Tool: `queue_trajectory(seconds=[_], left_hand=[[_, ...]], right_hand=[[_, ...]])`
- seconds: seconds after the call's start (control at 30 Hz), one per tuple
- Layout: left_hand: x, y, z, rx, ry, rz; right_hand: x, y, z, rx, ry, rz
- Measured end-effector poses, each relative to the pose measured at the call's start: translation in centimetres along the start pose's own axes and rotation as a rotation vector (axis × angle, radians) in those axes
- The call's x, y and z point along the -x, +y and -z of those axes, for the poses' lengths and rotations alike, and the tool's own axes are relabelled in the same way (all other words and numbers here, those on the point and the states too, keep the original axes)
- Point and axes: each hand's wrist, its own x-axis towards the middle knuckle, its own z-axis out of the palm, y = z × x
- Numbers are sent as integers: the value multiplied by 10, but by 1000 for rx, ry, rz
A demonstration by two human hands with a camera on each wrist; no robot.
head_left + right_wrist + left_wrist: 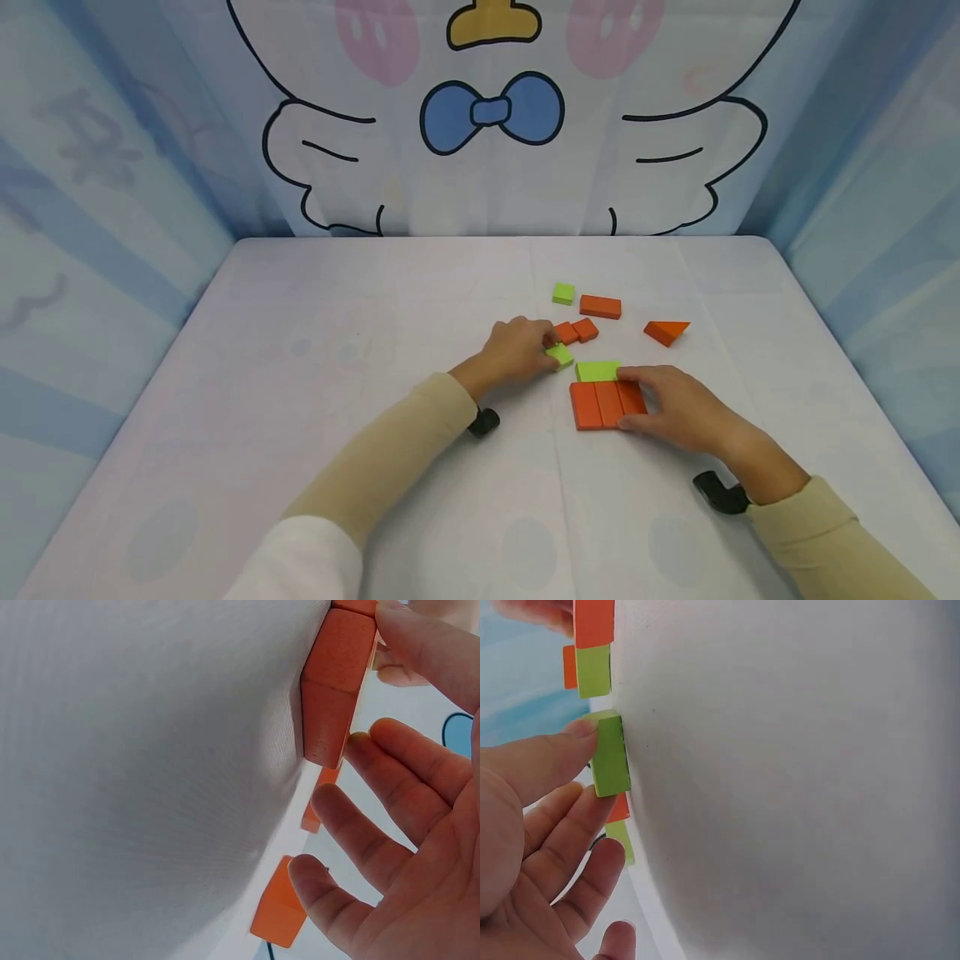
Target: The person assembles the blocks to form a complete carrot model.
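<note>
Orange and green wooden blocks lie scattered on the white-covered worktop (337, 400), right of its middle. The left hand (513, 350) reaches in from the near left and pinches a small green block (560, 356) between thumb and fingertips; in the left wrist view the same green block (610, 754) rests on the cloth with the thumb on one side and two fingers on the other. Just beyond it sit two small orange cubes (576, 332), touching each other.

The right hand (678, 408) rests on the right end of a row of three orange slabs (603, 404) laid side by side near the person, its fingers relaxed and only slightly bent, the thumb against the near edge. In the right wrist view the fingers (405, 780) are spread and the index finger lies along the orange slab. A flat green rectangle (597, 371) touches the far edge of the row.

Farther off lie a green cube (563, 292), an orange bar (600, 307) just right of it, and an orange wedge (666, 331) well right.
</note>
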Motion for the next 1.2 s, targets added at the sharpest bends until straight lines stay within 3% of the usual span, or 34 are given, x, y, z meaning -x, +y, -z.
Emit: queue_trajectory(seconds=[0.4,0.93,1.2], left_hand=[[-7,5,-3,28,35,30],[-5,6,1,3,-1,68],[-5,7,-4,28,21,38]], right_hand=[[-1,0,0,3,5,11],[0,-1,1,6,3,13],[1,-2,2,2,-2,7]])
